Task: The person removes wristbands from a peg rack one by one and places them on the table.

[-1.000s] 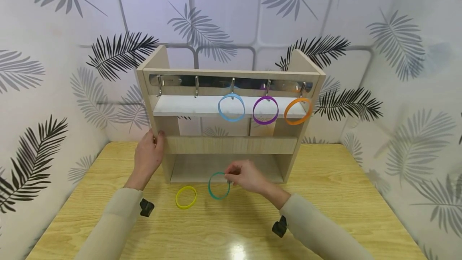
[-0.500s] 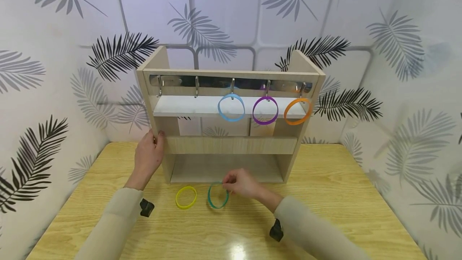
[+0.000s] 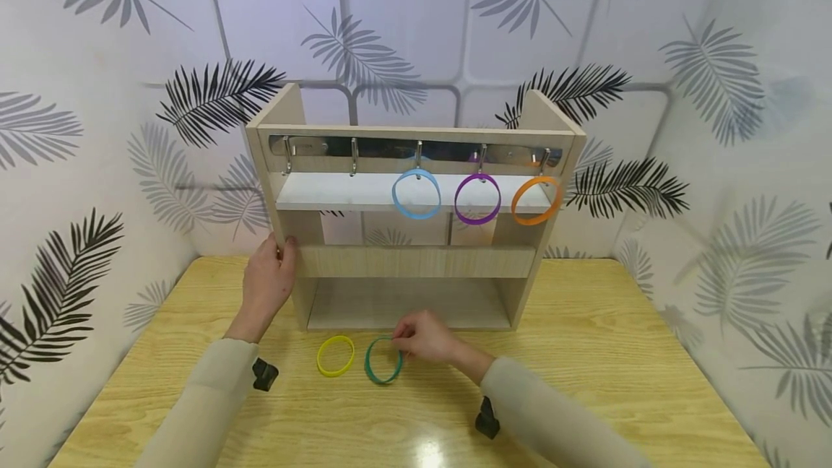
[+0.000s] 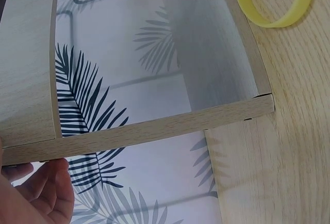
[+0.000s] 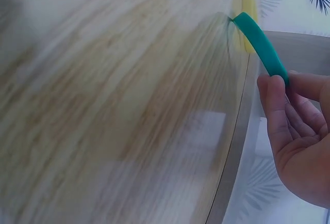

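Note:
My right hand pinches a teal silicone wristband between thumb and fingertips, low over the table in front of the shelf unit. In the right wrist view the teal band slants up from the fingertips. A yellow wristband lies flat on the table just left of it. My left hand grips the left side panel of the wooden shelf unit. In the left wrist view its fingers curl against the panel's outer side. Light blue, purple and orange wristbands hang from hooks.
A metal hook rail runs along the shelf's upper front, its two left hooks bearing no band. The wood-grain table extends in front and to both sides. Leaf-patterned walls stand behind and beside it.
My right hand has lowered the teal wristband and drawn it a little to the left, nearer the yellow one. The left hand has stayed on the side panel.

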A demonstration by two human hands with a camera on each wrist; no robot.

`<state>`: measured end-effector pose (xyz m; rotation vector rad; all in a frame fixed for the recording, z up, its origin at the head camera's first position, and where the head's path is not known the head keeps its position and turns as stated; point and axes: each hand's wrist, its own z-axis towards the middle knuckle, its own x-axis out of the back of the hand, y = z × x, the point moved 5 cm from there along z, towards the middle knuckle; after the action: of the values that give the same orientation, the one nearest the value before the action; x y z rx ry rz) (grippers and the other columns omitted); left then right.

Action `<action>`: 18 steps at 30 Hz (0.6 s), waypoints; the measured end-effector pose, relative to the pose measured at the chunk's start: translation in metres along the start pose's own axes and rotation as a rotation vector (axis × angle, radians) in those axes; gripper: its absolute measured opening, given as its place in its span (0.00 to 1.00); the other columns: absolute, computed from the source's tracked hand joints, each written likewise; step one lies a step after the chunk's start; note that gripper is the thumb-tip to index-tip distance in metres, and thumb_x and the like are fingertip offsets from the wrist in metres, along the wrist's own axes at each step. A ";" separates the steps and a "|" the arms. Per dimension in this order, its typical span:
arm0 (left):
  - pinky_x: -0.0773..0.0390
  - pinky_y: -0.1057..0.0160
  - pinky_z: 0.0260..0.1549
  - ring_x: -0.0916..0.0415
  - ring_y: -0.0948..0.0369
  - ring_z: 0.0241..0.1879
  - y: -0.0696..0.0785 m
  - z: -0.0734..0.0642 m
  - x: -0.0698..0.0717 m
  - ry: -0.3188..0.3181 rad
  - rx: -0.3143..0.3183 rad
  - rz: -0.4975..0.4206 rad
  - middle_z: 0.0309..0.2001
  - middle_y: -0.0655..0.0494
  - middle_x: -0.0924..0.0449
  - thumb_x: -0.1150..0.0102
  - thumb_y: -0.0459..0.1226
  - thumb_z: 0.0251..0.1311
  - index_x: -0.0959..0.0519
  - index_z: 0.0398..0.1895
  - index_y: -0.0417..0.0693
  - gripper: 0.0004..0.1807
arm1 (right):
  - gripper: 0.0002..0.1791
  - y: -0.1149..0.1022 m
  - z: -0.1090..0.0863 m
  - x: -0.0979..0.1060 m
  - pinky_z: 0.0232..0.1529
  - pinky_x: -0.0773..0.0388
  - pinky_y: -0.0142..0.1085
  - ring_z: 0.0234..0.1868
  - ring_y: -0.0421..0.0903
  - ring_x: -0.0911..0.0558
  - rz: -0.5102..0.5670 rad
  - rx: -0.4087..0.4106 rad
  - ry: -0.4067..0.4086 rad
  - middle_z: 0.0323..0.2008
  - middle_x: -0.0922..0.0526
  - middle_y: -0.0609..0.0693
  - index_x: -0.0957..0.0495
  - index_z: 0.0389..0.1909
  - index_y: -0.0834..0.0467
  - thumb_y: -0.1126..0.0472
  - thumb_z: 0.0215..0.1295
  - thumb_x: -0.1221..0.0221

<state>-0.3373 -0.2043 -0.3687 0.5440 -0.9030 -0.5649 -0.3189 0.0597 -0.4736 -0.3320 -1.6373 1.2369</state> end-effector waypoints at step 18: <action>0.25 0.47 0.30 0.22 0.45 0.35 -0.001 0.000 -0.001 -0.005 0.011 0.005 0.40 0.39 0.22 0.65 0.49 0.72 0.28 0.52 0.35 0.26 | 0.02 0.001 0.007 -0.016 0.21 0.23 0.33 0.23 0.54 0.18 -0.010 0.006 -0.005 0.23 0.17 0.57 0.20 0.30 0.66 0.69 0.60 0.39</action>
<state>-0.3379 -0.2041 -0.3696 0.5500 -0.9127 -0.5576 -0.3179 0.0451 -0.4828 -0.3167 -1.6376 1.2358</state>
